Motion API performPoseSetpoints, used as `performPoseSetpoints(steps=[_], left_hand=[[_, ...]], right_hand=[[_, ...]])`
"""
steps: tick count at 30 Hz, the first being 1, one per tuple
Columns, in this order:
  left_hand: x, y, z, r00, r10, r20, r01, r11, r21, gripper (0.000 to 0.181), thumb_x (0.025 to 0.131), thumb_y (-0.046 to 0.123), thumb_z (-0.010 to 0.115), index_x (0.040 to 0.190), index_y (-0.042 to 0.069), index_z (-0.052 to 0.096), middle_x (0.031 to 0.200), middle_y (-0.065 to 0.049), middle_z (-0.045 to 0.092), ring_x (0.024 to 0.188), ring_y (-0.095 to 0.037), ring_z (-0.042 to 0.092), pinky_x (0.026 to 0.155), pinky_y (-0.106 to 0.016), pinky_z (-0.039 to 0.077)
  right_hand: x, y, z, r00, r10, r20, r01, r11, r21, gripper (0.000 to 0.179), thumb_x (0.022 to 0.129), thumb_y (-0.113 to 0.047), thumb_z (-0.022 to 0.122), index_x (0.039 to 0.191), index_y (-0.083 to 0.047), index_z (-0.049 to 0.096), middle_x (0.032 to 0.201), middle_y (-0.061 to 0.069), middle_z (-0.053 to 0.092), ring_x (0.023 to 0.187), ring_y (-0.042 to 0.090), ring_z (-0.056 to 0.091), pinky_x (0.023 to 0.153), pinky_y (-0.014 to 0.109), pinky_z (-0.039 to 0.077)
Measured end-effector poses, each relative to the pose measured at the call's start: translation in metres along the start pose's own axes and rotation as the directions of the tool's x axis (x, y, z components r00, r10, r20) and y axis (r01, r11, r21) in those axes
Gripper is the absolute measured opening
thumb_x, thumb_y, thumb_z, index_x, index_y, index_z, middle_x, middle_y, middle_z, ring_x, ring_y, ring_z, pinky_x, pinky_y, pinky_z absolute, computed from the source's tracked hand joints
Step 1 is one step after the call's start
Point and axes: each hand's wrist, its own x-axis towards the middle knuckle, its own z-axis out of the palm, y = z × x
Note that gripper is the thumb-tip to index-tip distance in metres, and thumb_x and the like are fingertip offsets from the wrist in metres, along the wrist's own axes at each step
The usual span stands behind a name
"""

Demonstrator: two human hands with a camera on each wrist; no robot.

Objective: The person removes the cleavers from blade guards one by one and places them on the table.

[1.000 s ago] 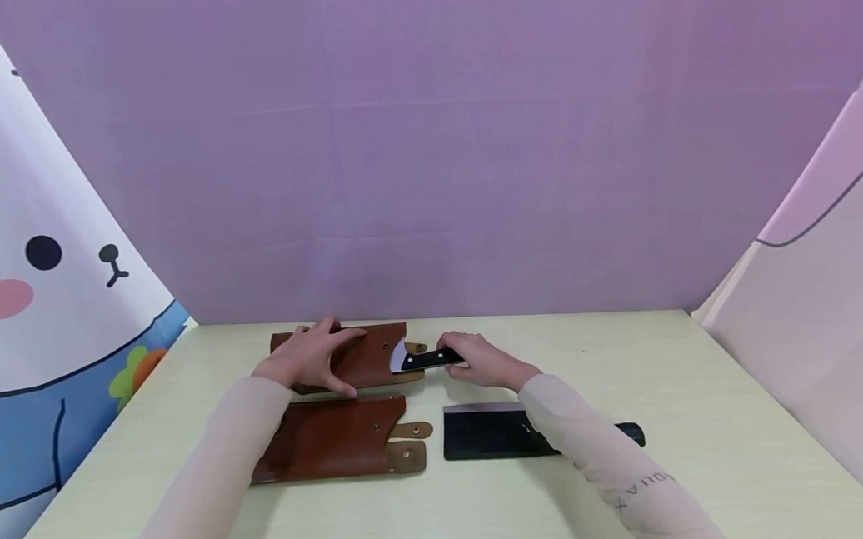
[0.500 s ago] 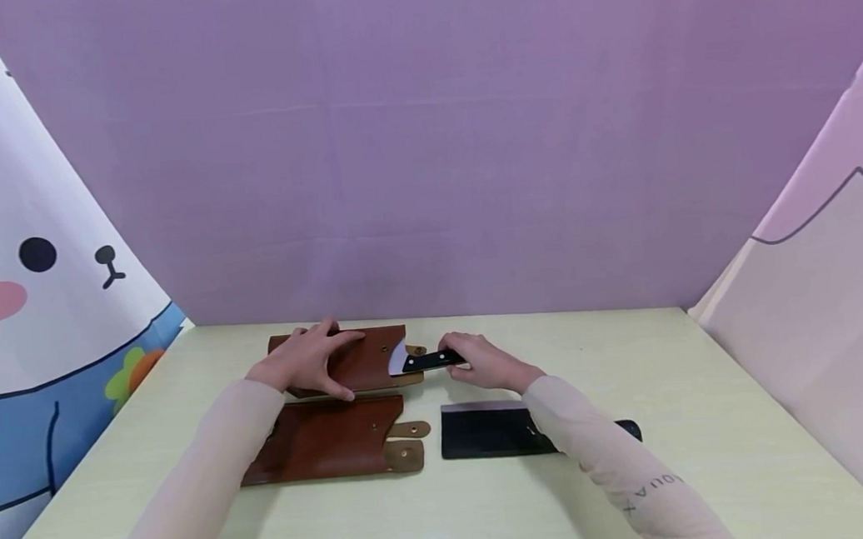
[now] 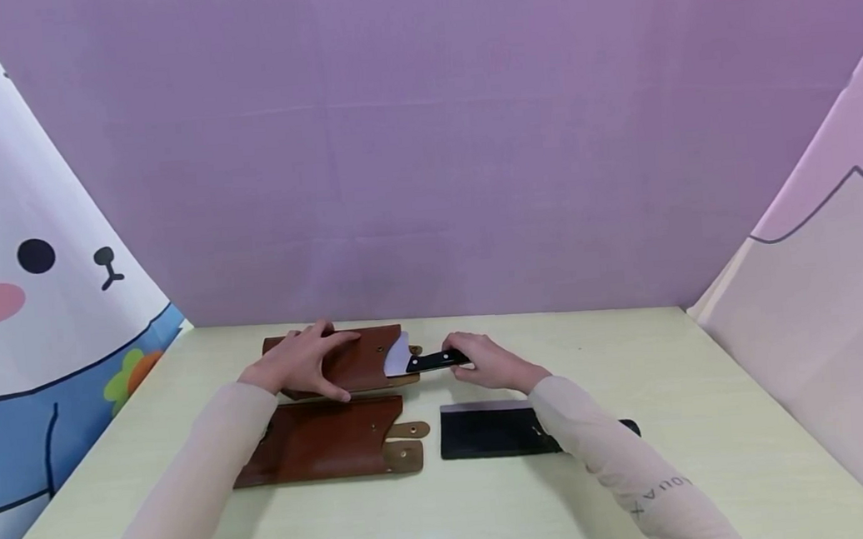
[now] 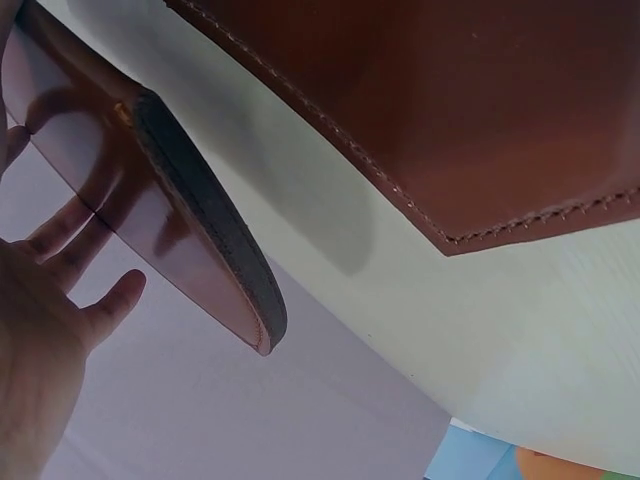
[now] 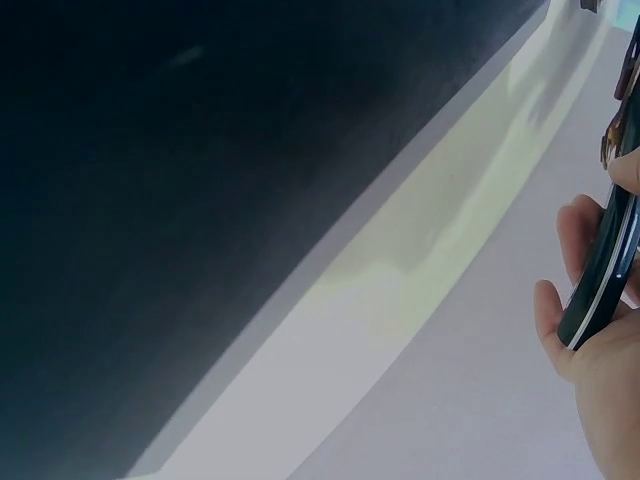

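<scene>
In the head view my right hand (image 3: 489, 361) grips the black handle (image 3: 432, 361) of a kitchen knife. Some of its pale blade (image 3: 398, 357) shows at the mouth of the far brown leather sheath (image 3: 368, 359); the rest is hidden inside. My left hand (image 3: 298, 362) spans that sheath near its closed end, fingers towards the far edge and thumb at the near edge. The left wrist view shows the same sheath (image 4: 150, 210) with my fingers spread along it. Curled fingers hold the handle (image 5: 605, 260) in the right wrist view.
A second brown sheath (image 3: 331, 439) lies nearer, its two snap straps pointing right. Right of it lies a cleaver with a black blade (image 3: 488, 432) and silver edge, partly under the right sleeve. The table (image 3: 434, 520) meets a purple cloth (image 3: 425, 178) at the back.
More of the blade shows at the sheath's mouth than before. The far sheath and my left hand have shifted slightly left. My right hand has moved slightly right with the handle.
</scene>
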Motion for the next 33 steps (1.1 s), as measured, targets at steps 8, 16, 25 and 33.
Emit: performPoseSetpoints(steps=[8,16,25,33], left_hand=[[-0.001,-0.002,-0.003,1.0,0.0,0.01,0.0,1.0,-0.006,0.093,0.06,0.062,0.073,0.139,0.025,0.039,0.118,-0.011,0.042,0.097,-0.024,0.05,0.089,-0.055,0.035],[-0.002,-0.004,-0.004,1.0,-0.001,0.014,0.001,1.0,-0.003,0.094,0.06,0.063,0.073,0.139,0.026,0.039,0.119,-0.011,0.042,0.1,-0.025,0.049,0.091,-0.057,0.033],[-0.005,-0.006,-0.003,1.0,-0.004,0.005,0.004,1.0,-0.017,0.094,0.06,0.062,0.073,0.139,0.025,0.039,0.117,-0.01,0.042,0.097,-0.023,0.049,0.088,-0.053,0.034],[-0.007,-0.006,-0.004,1.0,0.007,-0.001,-0.007,1.0,-0.011,0.093,0.06,0.063,0.073,0.138,0.024,0.04,0.116,-0.009,0.042,0.098,-0.023,0.048,0.087,-0.051,0.034]], right_hand=[[-0.003,-0.001,-0.004,1.0,0.023,0.008,-0.023,1.0,0.004,0.022,0.084,-0.007,0.059,0.106,-0.003,0.055,0.097,0.005,0.06,0.079,0.013,0.052,0.073,0.029,0.045],[-0.006,0.001,-0.005,0.998,-0.043,-0.043,0.043,0.999,-0.007,0.021,0.082,-0.004,0.058,0.102,0.0,0.055,0.093,0.008,0.06,0.076,0.013,0.052,0.07,0.029,0.045],[-0.009,0.001,-0.008,1.0,-0.008,-0.009,0.008,1.0,-0.002,0.022,0.082,-0.006,0.059,0.104,-0.003,0.056,0.094,0.007,0.06,0.077,0.014,0.052,0.072,0.03,0.044],[-0.014,0.003,-0.01,1.0,0.014,0.003,-0.014,1.0,0.001,0.021,0.083,-0.007,0.059,0.104,-0.004,0.056,0.094,0.005,0.06,0.079,0.019,0.055,0.073,0.029,0.044]])
